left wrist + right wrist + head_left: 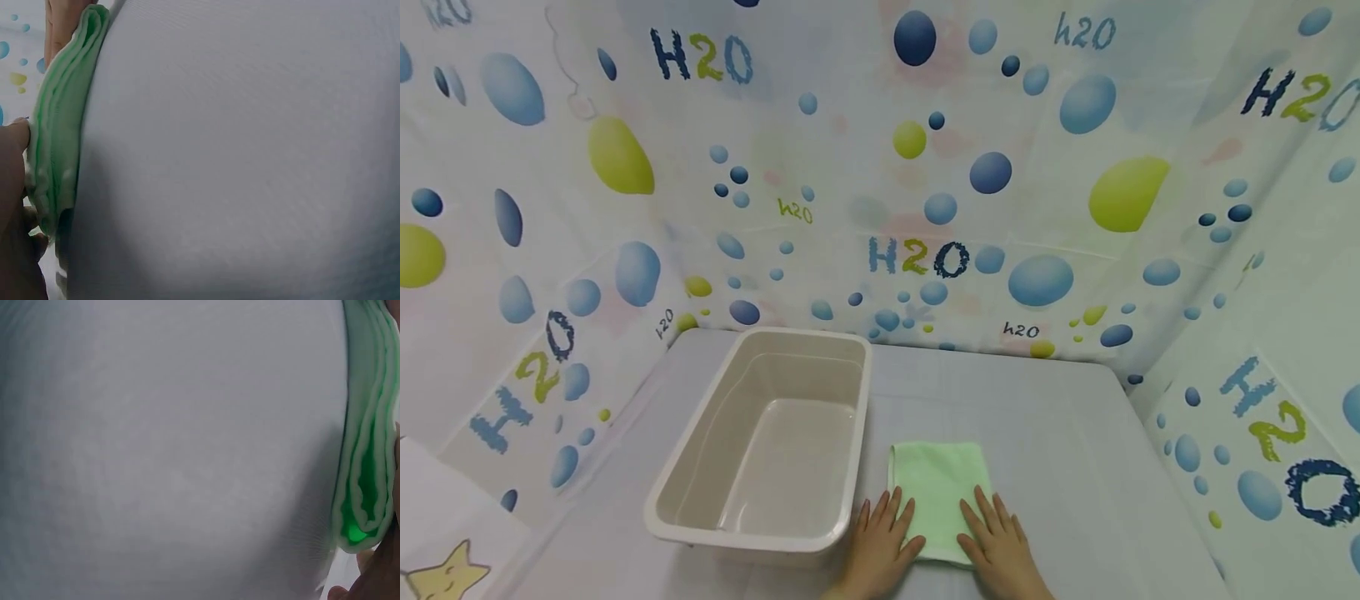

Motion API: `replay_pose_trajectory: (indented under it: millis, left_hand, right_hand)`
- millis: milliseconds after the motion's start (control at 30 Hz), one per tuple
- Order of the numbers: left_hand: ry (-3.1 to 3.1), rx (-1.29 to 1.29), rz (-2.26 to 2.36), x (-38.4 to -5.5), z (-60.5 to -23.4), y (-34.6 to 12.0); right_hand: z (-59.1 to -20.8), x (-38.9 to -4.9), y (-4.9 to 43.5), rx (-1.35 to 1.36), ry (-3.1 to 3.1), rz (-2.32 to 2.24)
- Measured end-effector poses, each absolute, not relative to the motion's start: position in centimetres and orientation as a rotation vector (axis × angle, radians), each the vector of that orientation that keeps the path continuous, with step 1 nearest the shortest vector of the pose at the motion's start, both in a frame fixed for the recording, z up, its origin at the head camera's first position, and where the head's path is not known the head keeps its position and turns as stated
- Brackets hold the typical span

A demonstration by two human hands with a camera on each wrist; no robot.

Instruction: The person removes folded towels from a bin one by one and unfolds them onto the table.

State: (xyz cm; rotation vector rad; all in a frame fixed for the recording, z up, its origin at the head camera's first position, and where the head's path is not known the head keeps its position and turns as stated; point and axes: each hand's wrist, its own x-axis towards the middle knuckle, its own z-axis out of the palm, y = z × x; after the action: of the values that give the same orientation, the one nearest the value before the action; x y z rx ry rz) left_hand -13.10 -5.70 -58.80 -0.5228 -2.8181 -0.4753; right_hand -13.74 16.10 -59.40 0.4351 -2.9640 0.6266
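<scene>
A light green cloth (938, 492) lies folded into a rectangle on the table. My left hand (880, 546) rests flat with its fingers spread over the cloth's left edge, close beside the cream basin. Over the right edge lies my right hand (1002, 546), its fingers also spread and straight. Several stacked layers of the cloth (62, 125) show edge-on in the left wrist view. From the right wrist view the cloth's folded edge (369, 425) shows a rounded inner fold. What is under the palms is hidden.
A cream plastic basin (859, 417) with nothing visible inside stands on the left of the grey-white table (1037, 433). Sheets printed with bubbles and H2O lettering (850, 167) hang behind and on both sides. A white item with a yellow star (448, 575) is at lower left.
</scene>
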Motion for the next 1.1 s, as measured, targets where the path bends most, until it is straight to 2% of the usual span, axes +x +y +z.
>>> replay_pose_trajectory:
  millis: [200, 400, 767, 1100]
  left_hand:
    - [-2.850, -0.509, -0.459, -12.9, -58.9, -5.7]
    - [-2.890, -0.511, -0.457, -13.5, -59.0, -5.5]
    - [-2.865, -0.444, -0.396, -16.2, -60.4, -5.1]
    - [-2.920, -0.373, -0.427, -19.0, -59.3, -4.6]
  right_hand:
    - [-59.9, -13.7, 15.9, 0.351, -3.018, 0.727]
    - [-60.1, -14.2, 16.0, 0.384, -2.971, 0.671]
    - [-59.0, -16.7, 15.5, 0.385, -3.075, 0.703]
    - [-58.6, -19.5, 15.1, 0.345, -3.119, 0.772]
